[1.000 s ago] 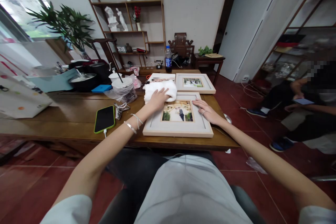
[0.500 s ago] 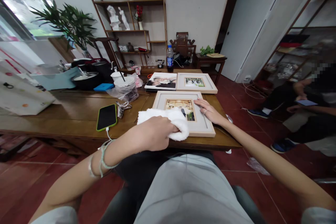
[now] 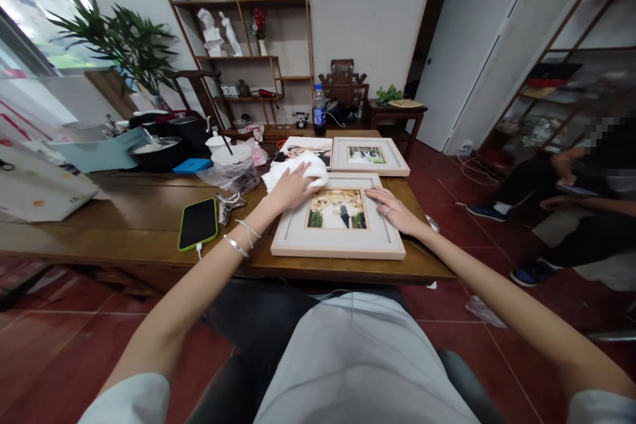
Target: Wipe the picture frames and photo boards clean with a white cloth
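Observation:
A picture frame [image 3: 293, 236] with pale wood edges, a wide light mat and a photo in the middle lies flat at the table's front edge. My left hand [image 3: 289, 187] grips a white cloth [image 3: 308, 164] at the frame's far left corner, fingers spread over the fabric. The cloth bunches up past that corner and partly covers a photo print or album [image 3: 294, 148] behind it. On the frame's right side rests my right hand [image 3: 392, 211], flat, with its fingers stretched out over the mat.
A second picture frame [image 3: 370, 156] lies behind the first. To the left on the wooden table [image 3: 129, 228] are a phone [image 3: 199, 224] on a cable, a bagged cup [image 3: 233, 165] with a straw and a blue box [image 3: 192, 165]. A bottle [image 3: 318, 111] stands farther back. A person [image 3: 591, 179] sits at right.
My left hand has carried the white cloth from the frame's near middle up to its far left corner, uncovering the photo. My right hand stays in place on the frame.

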Tool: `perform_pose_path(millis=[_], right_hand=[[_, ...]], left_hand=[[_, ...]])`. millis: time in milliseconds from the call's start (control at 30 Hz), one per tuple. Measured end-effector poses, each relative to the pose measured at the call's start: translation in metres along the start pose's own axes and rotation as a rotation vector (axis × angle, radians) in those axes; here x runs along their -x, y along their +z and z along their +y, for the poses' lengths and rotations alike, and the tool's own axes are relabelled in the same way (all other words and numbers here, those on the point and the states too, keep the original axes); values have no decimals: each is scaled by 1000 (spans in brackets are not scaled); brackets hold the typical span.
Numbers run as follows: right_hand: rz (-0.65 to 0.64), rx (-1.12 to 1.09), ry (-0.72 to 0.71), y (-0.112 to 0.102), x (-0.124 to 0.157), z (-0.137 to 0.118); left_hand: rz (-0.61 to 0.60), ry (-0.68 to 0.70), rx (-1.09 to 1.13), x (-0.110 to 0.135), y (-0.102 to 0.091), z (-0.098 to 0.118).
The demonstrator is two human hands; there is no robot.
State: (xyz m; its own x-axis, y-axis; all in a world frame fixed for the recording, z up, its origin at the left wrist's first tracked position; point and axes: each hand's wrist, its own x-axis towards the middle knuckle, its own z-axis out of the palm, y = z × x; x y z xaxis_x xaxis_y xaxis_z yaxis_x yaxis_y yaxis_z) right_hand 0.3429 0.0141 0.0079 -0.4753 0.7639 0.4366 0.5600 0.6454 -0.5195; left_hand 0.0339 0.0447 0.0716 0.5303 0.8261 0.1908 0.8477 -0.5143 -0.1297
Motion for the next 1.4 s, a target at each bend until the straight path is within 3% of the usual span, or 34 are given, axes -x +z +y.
perform_pose_path(millis=[267,500,600,733,833,900,1033,1267,1400], right_hand=[[4,6,6,0,1,-1],[0,10,2,0,0,-1],[0,3,0,0,1,0],[8,7,-25,1,2,3],[8,16,-33,2,2,3],[8,20,-32,1,2,2],[8,21,-30,1,1,2],[-2,23,-11,1,1,2],[-6,19,-8,0,1,1]], left_hand=[[71,182,-43,8,5,5],[52,79,-59,15,-11,10],[-18,148,-10,34,-27,27],[-132,334,162,78,-55,61],[-142,381,234,103,-71,82],[-127,379,246,107,-72,89],[-105,350,192,85,-53,78],[68,106,-33,15,-16,23],[104,167,-51,-8,-13,9]])
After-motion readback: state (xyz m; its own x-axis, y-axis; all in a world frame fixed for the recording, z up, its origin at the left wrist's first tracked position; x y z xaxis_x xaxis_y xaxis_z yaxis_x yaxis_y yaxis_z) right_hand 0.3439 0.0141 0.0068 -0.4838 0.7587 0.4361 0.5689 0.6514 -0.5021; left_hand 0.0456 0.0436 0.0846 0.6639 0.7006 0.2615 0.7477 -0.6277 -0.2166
